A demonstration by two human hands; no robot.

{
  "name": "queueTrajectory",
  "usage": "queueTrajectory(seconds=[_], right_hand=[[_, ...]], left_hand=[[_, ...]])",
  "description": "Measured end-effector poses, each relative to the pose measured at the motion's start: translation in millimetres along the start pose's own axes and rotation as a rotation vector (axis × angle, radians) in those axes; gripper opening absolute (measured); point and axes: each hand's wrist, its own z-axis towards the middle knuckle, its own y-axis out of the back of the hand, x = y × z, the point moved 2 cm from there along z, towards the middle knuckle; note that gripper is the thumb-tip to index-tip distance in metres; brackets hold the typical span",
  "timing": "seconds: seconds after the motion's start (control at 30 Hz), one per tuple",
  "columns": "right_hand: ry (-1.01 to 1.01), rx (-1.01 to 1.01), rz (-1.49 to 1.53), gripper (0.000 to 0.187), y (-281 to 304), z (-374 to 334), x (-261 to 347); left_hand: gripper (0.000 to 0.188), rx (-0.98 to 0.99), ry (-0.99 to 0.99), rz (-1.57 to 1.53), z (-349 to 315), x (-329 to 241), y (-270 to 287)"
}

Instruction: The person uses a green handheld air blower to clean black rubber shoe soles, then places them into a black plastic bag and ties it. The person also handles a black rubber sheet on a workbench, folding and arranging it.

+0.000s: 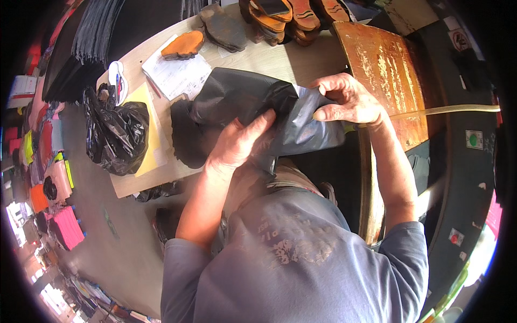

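A black plastic bag [242,94] stretches across the front of the table, with a shiny, lighter part [309,121] at its right end. My left hand [239,141] grips it from the near side, thumb on top and the other fingers mostly hidden in its folds. At the right end, my right hand [350,101] has thumb and fingers spread apart, the thumb against or close to the sheet. Beneath the bag's left end lies a dark, flat piece [186,134]; what it is I cannot make out.
On the pale table [156,180] stand a crumpled black bag [118,132], papers [180,72], an orange sole-shaped piece [183,45], a dark one [223,29] and stacked orange pieces [269,21] bearing a phone [273,6]. A worn wooden board [379,70] rises at right.
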Motion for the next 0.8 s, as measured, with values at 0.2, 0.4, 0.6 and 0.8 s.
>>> queueTrajectory(seconds=[0.2,0.4,0.6,0.8], right_hand=[[-0.245,-0.017,-0.061,0.017,-9,-18,2],[-0.252,-0.565,-0.003,0.009,3,-58,23],[-0.104,-0.655,-0.453,0.024,-64,-53,25],[-0.157,-0.460,-0.109,0.019,-101,-29,-10]], left_hand=[[0.028,0.023,-0.179,-0.117,14,5,36],[0.036,-0.653,-0.621,0.714,16,5,34],[0.021,-0.059,-0.149,0.098,-18,35,-46],[0.030,-0.088,-0.089,0.093,-14,51,-28]])
